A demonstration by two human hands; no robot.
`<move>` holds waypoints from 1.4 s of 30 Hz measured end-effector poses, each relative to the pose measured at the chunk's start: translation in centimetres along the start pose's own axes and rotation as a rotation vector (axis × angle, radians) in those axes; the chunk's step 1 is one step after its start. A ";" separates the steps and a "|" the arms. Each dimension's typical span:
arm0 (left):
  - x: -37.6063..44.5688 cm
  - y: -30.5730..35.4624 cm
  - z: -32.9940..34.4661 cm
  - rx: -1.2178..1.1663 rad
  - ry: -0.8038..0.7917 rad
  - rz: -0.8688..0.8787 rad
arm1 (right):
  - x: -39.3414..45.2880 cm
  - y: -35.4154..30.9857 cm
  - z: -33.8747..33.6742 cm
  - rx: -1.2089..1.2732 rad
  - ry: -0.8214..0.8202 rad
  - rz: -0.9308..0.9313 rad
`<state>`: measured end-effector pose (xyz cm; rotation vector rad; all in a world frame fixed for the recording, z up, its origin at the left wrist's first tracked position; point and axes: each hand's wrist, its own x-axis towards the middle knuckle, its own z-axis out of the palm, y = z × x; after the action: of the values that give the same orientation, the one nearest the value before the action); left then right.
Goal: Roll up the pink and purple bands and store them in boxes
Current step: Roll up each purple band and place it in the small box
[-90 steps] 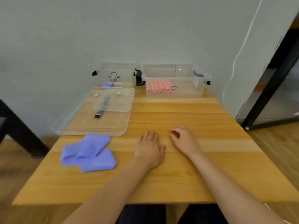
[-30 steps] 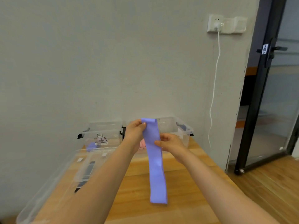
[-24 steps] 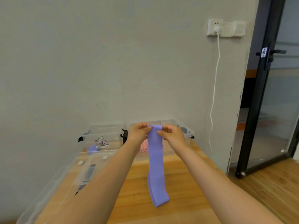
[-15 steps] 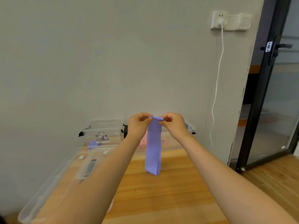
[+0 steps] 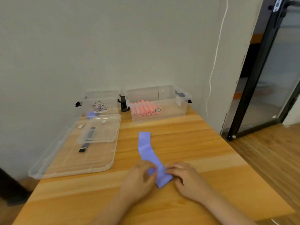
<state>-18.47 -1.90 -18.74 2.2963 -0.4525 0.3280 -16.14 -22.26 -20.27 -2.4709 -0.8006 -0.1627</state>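
Note:
A purple band (image 5: 146, 149) lies stretched out flat on the wooden table (image 5: 203, 159), running away from me. My left hand (image 5: 138, 181) and my right hand (image 5: 186, 178) pinch its near end from either side, fingers curled on the fabric. At the back right stands a clear box (image 5: 158, 103) holding several rolled pink bands (image 5: 143, 109). To its left is a second clear box (image 5: 99, 103) with a purple roll (image 5: 90, 114) showing at its front.
Two clear lids (image 5: 78, 145), one stacked on the other, lie on the table's left half. A white cable (image 5: 215, 59) hangs down the wall at the right. A dark-framed glass door (image 5: 267, 65) stands past the table's right edge.
The band hung in the air from both hands half a second ago. Now it is laid flat on the table, and both hands have come down to its near end.

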 end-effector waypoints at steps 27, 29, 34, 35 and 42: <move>-2.8 -0.1 2.2 0.324 0.091 0.262 | -1.3 -1.2 1.6 -0.172 0.159 -0.161; -2.5 -0.3 2.4 0.389 0.055 0.293 | -1.3 -1.0 1.8 -0.157 0.193 -0.179; -3.3 0.7 3.0 0.277 0.043 0.149 | -1.8 -1.1 1.9 0.032 0.124 -0.088; -3.3 1.1 3.1 0.203 0.065 0.074 | -1.7 -1.1 1.7 0.101 0.129 -0.042; -3.0 2.2 3.5 0.141 0.108 -0.160 | -0.6 -1.5 1.5 0.175 0.140 0.111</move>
<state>-21.72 -5.20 -20.85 2.4191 -0.1956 0.4126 -17.56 -20.83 -21.02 -2.3037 -0.5912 -0.2130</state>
